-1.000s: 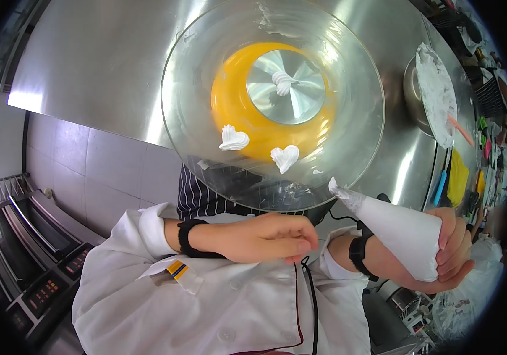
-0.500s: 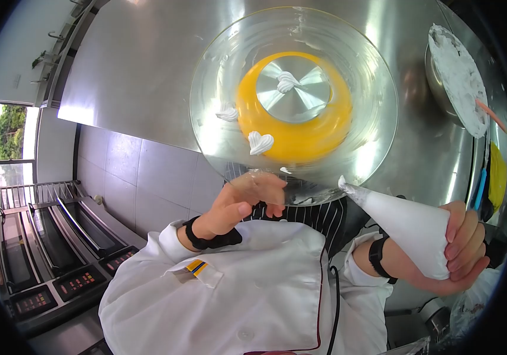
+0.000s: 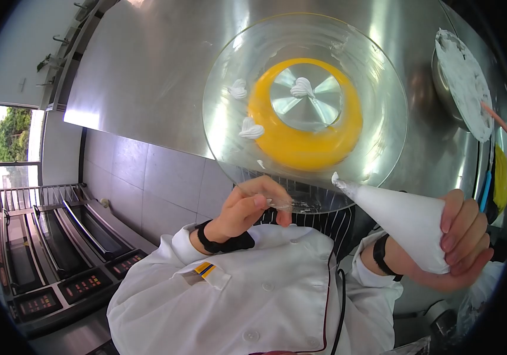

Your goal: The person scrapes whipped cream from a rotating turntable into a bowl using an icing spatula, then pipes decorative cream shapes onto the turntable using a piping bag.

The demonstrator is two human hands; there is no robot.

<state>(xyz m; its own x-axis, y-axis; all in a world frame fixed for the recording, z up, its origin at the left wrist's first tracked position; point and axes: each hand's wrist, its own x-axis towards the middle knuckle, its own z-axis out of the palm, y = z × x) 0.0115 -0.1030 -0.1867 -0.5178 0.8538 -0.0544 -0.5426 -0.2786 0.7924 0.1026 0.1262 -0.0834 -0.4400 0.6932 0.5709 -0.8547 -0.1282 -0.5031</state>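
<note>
We have three hearts (image 3: 302,87) done, upper centre; our right hand (image 3: 463,242) wraps the bag (image 3: 401,222), our left hand (image 3: 244,210) half-curls at the plate (image 3: 386,112), hold unclear.

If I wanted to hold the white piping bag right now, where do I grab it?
Probably grip the piping bag at its wide end, coming from the right, wrapping around it as the right hand does. It's a cone narrowing to a tip on the left, so that end is best left free.

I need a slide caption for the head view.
White piped shapes on a clear plate, left hand at its rim, right hand gripping a piping bag.
</note>
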